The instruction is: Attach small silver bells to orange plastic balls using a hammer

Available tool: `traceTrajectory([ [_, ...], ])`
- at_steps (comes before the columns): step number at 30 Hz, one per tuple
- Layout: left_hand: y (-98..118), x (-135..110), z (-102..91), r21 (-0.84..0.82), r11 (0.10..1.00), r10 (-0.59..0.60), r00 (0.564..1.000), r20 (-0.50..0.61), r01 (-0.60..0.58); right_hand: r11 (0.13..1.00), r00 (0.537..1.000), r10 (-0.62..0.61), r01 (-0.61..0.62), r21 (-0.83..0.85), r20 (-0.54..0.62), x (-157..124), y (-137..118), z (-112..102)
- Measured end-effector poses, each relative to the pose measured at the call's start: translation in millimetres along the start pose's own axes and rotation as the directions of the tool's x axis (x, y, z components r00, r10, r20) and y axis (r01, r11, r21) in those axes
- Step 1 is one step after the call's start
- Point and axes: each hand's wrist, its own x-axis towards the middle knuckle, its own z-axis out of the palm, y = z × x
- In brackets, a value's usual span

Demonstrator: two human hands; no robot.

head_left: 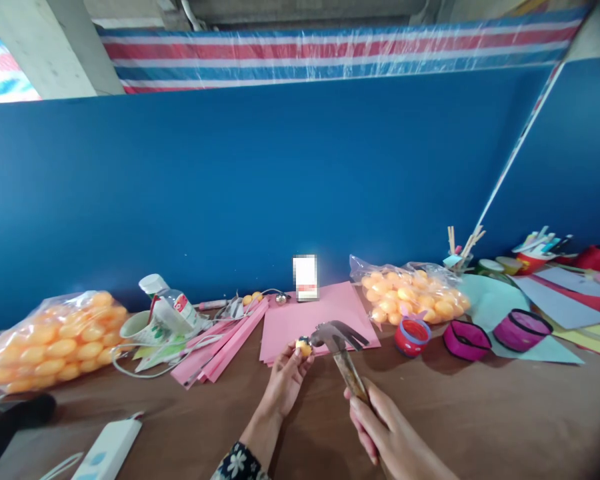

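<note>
My left hand [286, 379] is closed, fingertips pinching a small orange ball [305, 348] that has a shiny dark piece at its top. My right hand [383, 423] is wrapped round the wooden handle of a claw hammer [336, 335]. The hammer's striking face points left, right beside the ball, and its claw points right. Whether the face touches the ball I cannot tell. Just behind both hands lies a stack of pink paper [320, 320]. A round silver bell-like ball [281, 299] rests at the stack's back left.
Bags of orange balls stand at left [55, 340] and right [405, 293]. Pink strips [230, 343], a cup [137, 327] and a bottle [175, 300] lie left. A red tub [411, 337] and magenta rings [466, 339] stand right. A white power strip [107, 450] lies front left.
</note>
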Motion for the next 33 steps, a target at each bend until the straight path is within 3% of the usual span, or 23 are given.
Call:
traceTrajectory([
  [12, 3.9, 0.3, 3.3, -0.054, 0.999, -0.009, 1.0, -0.029, 0.007, 1.0, 1.0, 0.011, -0.011, -0.004, 0.007, 0.5, 4.0, 0.6],
  [19, -1.2, 2.9, -2.0, -0.055, 0.998, -0.015, 0.992, -0.122, 0.008, 1.0, 0.999, 0.021, -0.02, -0.024, 0.024, 2.4, 3.0, 2.1],
  [33, 1.2, 0.1, -1.3, -0.088, 0.996, -0.033, 0.999, -0.039, 0.029, 1.0, 1.0, 0.007, -0.007, -0.018, 0.016, 1.2, 4.2, -0.3],
])
